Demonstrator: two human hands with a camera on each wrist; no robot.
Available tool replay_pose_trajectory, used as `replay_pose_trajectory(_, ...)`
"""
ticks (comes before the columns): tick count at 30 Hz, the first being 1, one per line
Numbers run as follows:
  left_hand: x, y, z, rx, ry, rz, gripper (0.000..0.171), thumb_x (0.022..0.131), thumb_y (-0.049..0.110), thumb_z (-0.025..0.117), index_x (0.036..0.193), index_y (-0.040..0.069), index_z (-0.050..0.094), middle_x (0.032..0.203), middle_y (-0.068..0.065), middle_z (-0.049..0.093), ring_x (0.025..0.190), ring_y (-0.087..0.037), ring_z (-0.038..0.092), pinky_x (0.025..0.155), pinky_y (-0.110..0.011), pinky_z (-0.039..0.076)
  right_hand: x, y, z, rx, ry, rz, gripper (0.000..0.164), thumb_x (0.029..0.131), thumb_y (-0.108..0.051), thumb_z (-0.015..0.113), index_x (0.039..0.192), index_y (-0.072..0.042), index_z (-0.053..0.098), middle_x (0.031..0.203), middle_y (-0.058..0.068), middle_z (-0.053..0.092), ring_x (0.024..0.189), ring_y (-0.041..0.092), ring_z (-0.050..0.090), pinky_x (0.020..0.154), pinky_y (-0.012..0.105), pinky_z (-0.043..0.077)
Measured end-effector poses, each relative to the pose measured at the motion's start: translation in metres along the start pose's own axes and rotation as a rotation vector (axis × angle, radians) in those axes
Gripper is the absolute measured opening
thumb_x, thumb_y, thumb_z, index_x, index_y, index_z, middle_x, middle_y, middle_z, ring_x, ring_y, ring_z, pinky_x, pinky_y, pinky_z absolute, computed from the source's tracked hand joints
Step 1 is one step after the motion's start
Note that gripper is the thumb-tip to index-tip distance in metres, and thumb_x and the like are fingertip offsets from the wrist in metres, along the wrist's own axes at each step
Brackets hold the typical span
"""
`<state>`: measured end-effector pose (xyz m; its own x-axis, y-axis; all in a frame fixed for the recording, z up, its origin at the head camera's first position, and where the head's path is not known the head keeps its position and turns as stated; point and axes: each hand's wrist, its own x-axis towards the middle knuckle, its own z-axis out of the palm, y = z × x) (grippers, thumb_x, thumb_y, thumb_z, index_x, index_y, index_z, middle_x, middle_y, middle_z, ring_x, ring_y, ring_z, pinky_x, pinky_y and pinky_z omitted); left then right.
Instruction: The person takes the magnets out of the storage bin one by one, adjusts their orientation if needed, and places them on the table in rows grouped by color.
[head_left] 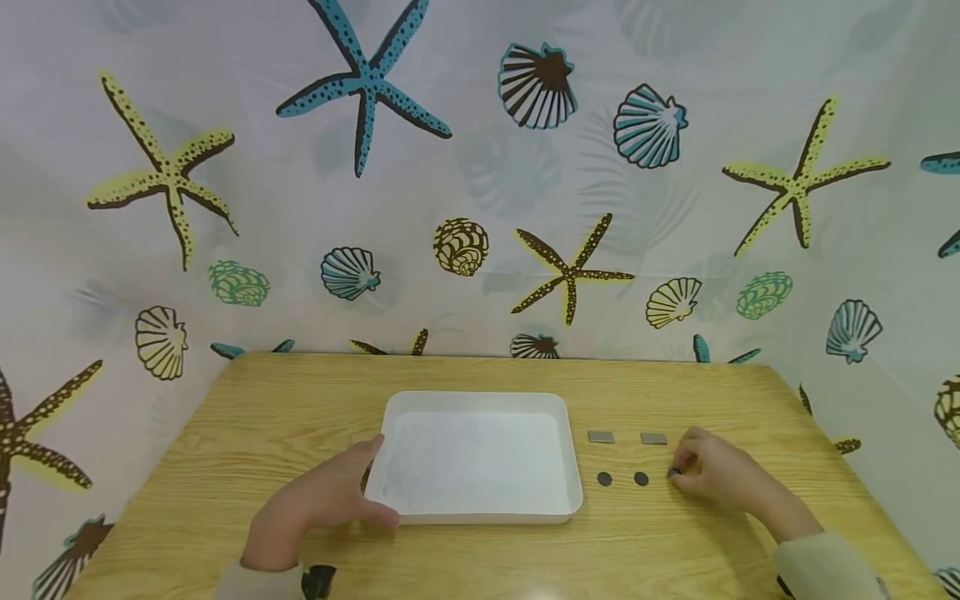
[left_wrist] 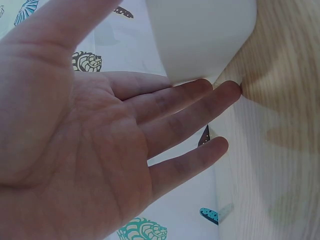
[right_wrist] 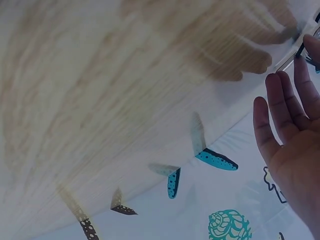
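Note:
A shallow white rectangular tray (head_left: 480, 517) sits on the wooden table. Beside its left end is my left hand (head_left: 333, 492), the thumb by the near left corner and the fingers along the left side. In the left wrist view the left hand's fingers (left_wrist: 175, 125) are nearly straight and spread, with fingertips against the tray's outer wall (left_wrist: 200, 40). To the right of the tray, my right hand (head_left: 716, 475) pinches a small dark disc (head_left: 673, 472) between thumb and forefinger, low over the table. The disc (right_wrist: 300, 50) shows edge-on in the right wrist view.
Two flat grey rectangular pieces, a left one (head_left: 601, 437) and a right one (head_left: 653, 438), lie right of the tray. Nearer me are two dark discs, one (head_left: 604, 479) beside another (head_left: 641, 479). A sea-patterned curtain (head_left: 480, 183) surrounds the table (head_left: 300, 400).

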<state>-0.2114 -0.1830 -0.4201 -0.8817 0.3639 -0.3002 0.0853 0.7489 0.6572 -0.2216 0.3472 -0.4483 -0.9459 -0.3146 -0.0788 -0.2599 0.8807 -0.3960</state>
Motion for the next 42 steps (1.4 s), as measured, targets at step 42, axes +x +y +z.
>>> replay_pose_trajectory(42, 0.002, -0.005, -0.002, -0.018, 0.056, -0.03, 0.121, 0.083, 0.054, 0.082, 0.161, -0.007, 0.012, 0.165, -0.033, 0.022, 0.148, -0.051, 0.037, 0.115, -0.064, 0.04, 0.01, -0.045, -0.01, 0.234, 0.282, 0.027, 0.016, 0.103, -0.028, 0.065, 0.1, -0.014, 0.072, 0.117, 0.007, 0.066, 0.109, 0.025, 0.062, 0.095, 0.05, 0.053)
